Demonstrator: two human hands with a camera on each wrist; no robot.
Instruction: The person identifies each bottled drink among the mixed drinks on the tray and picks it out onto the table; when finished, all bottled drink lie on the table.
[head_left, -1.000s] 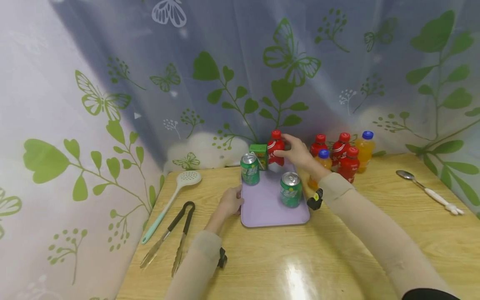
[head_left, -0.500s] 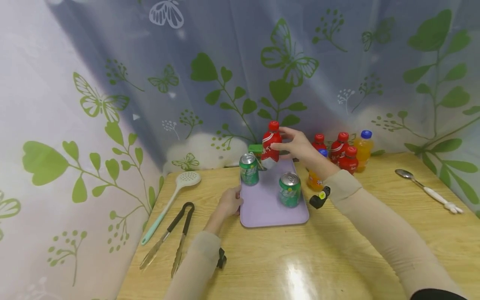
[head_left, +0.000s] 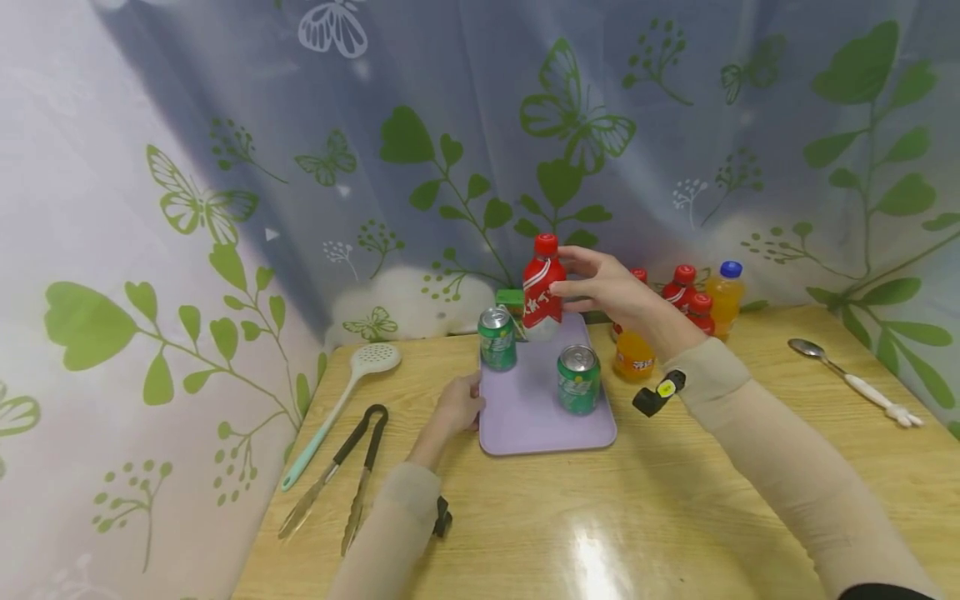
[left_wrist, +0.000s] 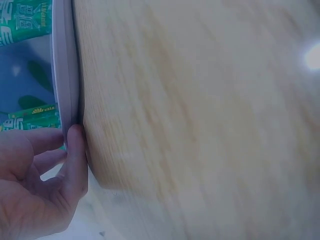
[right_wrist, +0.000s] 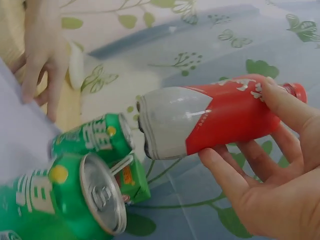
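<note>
My right hand (head_left: 603,287) holds a small bottle (head_left: 543,292) with a red label and red cap, its fingers and thumb around the label. In the right wrist view the bottle's pale lower part (right_wrist: 172,120) sticks out beyond the fingers, its base off the tray. The lilac tray (head_left: 517,429) lies below, and my left hand (head_left: 459,404) pinches its left rim between thumb and fingers. Two green soda cans stand on it, one can (head_left: 497,340) at the back left and the other can (head_left: 578,382) at the front right. A green drink carton (right_wrist: 134,180) with a straw is partly hidden behind.
Right of the tray stand an orange drink bottle (head_left: 633,358), red bottles (head_left: 679,287) and another orange bottle (head_left: 725,300). A spoon (head_left: 855,383) lies at the far right. Tongs (head_left: 367,467) and a slotted skimmer (head_left: 375,358) lie at the left. A patterned curtain (head_left: 450,208) hangs behind.
The red bottle has risen off the back of the tray in my right hand and shifted slightly left, now overlapping the carton. My left hand has stayed on the tray's rim.
</note>
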